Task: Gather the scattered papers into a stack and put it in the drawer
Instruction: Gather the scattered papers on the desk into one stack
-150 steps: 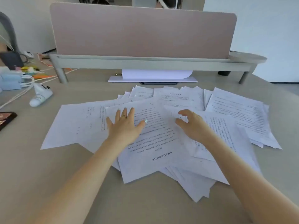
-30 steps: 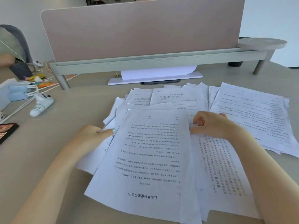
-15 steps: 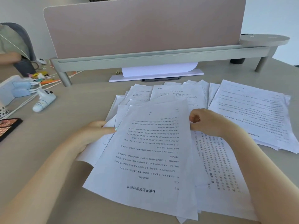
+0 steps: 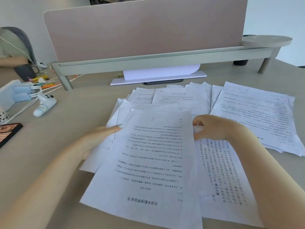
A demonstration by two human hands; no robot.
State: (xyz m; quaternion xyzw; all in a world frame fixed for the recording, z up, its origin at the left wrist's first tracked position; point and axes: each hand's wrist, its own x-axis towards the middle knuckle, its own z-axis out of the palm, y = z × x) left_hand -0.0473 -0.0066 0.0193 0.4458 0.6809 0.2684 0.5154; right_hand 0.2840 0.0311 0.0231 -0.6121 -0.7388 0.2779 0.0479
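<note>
A partly gathered stack of printed papers (image 4: 148, 162) lies in the middle of the desk, its top sheet upside down to me. My left hand (image 4: 97, 138) grips the stack's left edge, thumb on top and fingers tucked under the sheets. My right hand (image 4: 209, 128) pinches the right edge near the top corner. Another loose pile of papers (image 4: 257, 116) lies to the right, and several sheets (image 4: 178, 98) fan out behind the stack. One printed sheet (image 4: 219, 179) sticks out under my right forearm. No drawer is in view.
A pink divider screen (image 4: 145, 28) on a grey shelf (image 4: 148, 63) closes off the back of the desk. At left lie a white tube (image 4: 44, 106), cables, a power strip (image 4: 16, 95), a dark mug (image 4: 26, 71) and a phone (image 4: 8, 133). Another person's arm shows far left.
Over five seconds the flat spread on the left was pulled into a stack between both hands. In the last second my left thumb has stretched out along the sheets; the stack has barely shifted.
</note>
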